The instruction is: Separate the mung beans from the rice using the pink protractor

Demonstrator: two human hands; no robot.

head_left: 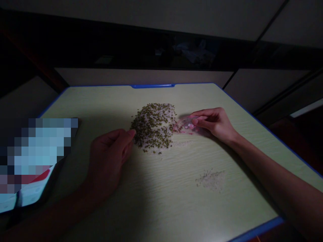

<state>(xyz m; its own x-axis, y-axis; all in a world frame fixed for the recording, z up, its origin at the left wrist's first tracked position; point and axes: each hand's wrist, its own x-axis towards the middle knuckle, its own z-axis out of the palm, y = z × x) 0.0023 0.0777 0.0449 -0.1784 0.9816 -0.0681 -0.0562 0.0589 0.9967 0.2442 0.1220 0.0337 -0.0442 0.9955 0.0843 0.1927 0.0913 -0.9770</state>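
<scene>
A mixed heap of green beans, which look like mung beans, and small pale grains (155, 126) lies spread on the table. My left hand (108, 161) is at the heap's left edge, its thumb and fingers pressed together; whether anything is between them is hidden. On the right side, my right hand (214, 124) pinches a clear plastic bag with pink print (189, 125). The bag lies low on the tabletop, and its left edge touches the heap. A smaller patch of pale grains with dark specks (210, 179) lies apart, nearer to me on the right.
The pale wood-patterned table (166, 208) has a blue edge and a blue handle strip (153, 86) at its far side. A lit tablet-like screen (37, 190), partly pixelated, stands at the left. Behind the table are dark cabinet panels (141, 27).
</scene>
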